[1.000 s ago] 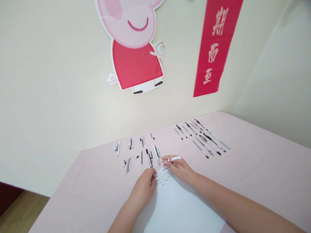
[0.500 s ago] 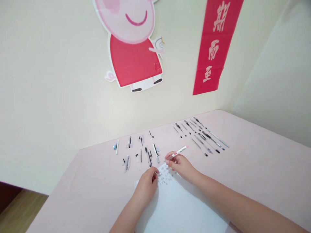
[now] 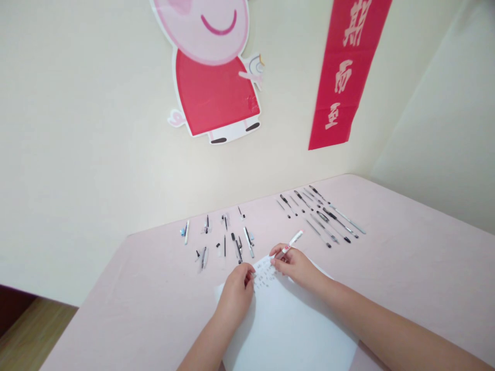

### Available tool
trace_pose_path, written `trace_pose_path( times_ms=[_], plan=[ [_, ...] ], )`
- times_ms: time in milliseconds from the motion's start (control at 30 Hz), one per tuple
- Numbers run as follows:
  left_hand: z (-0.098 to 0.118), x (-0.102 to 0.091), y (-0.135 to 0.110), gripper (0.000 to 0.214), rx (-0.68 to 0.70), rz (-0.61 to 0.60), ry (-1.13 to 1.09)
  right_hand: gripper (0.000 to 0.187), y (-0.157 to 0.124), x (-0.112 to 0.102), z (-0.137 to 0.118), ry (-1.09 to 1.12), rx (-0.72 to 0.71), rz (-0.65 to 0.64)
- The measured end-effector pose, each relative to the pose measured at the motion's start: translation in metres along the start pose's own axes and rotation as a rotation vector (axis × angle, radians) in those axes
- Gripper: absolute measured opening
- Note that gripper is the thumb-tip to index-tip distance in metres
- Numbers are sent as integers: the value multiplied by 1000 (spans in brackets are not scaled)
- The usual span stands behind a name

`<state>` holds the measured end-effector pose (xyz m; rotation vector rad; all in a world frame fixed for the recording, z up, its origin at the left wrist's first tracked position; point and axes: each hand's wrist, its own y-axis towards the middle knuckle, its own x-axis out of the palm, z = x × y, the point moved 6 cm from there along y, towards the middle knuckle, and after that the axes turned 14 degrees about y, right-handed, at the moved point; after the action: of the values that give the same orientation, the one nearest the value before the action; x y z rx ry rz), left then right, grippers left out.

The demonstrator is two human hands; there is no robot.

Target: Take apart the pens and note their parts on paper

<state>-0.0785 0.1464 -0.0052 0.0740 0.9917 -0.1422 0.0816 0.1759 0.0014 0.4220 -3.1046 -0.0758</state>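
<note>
My right hand (image 3: 291, 263) is closed round a white pen (image 3: 294, 239) with pink at its upper end, tilted up to the right. Its tip is hidden by the fingers, over the upper part of a white sheet of paper (image 3: 286, 324). Rows of small dark handwriting (image 3: 265, 278) cover the top of the sheet. My left hand (image 3: 236, 288) rests over the sheet's upper left edge, its fingers curled together beside the writing. Whatever may be between those fingertips is hidden.
Several pens taken apart, with loose caps and refills (image 3: 224, 247), lie at the back left of the pink table (image 3: 154, 288). Several refills and pens (image 3: 325, 219) lie in rows at the back right. Behind stands a wall with a pig cutout (image 3: 216, 93) and a red banner (image 3: 336, 103).
My right hand has shifted slightly up and right along the sheet with the pen, which now stands steeper. My left hand has barely moved. The camera view has moved a little.
</note>
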Motion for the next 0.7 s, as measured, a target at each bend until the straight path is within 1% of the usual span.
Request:
trace_pose_path(
  times_ms=[133, 267, 467, 533, 600, 700],
  plan=[
    [2, 1, -2, 20, 19, -10, 63, 15, -1, -1, 12, 71, 26, -40],
    [9, -2, -5, 16, 74, 1, 171, 16, 1, -2, 22, 122, 49, -66],
    [18, -6, -8, 17, 131, 37, 247, 6, -1, -6, 19, 26, -35, -63],
    [21, -6, -9, 19, 153, 44, 256, 6, -3, -6, 18, 14, -34, -67],
    [24, -7, -10, 22, 192, 44, 252, 5, -4, -6, 19, 4, -20, -72],
    [31, -6, -12, 30, 294, 30, 263, 4, -4, -4, 20, -1, -15, -81]
  ],
)
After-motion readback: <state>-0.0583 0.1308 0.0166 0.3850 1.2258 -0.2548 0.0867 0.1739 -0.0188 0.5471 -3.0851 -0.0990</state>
